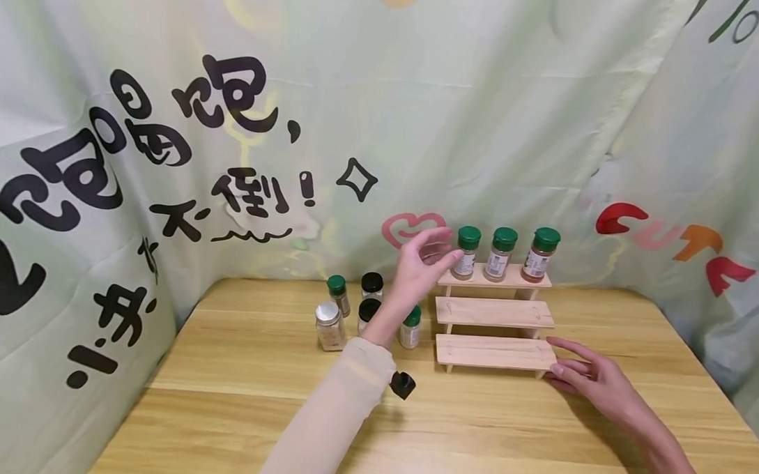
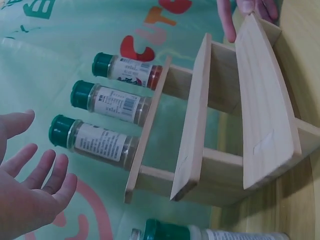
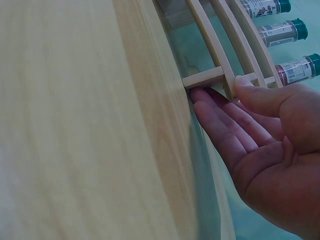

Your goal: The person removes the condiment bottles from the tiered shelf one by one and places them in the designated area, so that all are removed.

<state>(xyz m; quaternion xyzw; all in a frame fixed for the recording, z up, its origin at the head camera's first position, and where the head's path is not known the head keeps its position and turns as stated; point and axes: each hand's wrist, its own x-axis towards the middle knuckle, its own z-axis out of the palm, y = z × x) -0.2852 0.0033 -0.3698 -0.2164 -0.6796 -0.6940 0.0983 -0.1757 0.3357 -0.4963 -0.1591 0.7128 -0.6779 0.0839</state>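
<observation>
A three-tier wooden step rack [image 1: 495,349] stands on the table. Three green-capped spice jars line its top tier: a left one [image 1: 464,262], a middle one [image 1: 498,261] and a right one [image 1: 537,262] with reddish contents. My left hand [image 1: 419,266] is raised beside the left jar, fingers spread and loosely bent; the left wrist view shows a gap between them and its cap [image 2: 62,131]. At the rack's right end, my right hand [image 1: 600,381] holds the bottom tier, thumb [image 3: 245,82] against the board's edge and fingers tucked below it.
Left of the rack, several jars stand on the table [image 1: 237,371]: a silver-lidded one [image 1: 330,329], a green-capped one [image 1: 338,291], black-capped ones [image 1: 372,284] and another green-capped one [image 1: 410,329], partly behind my left arm. A printed curtain [image 1: 515,130] hangs behind.
</observation>
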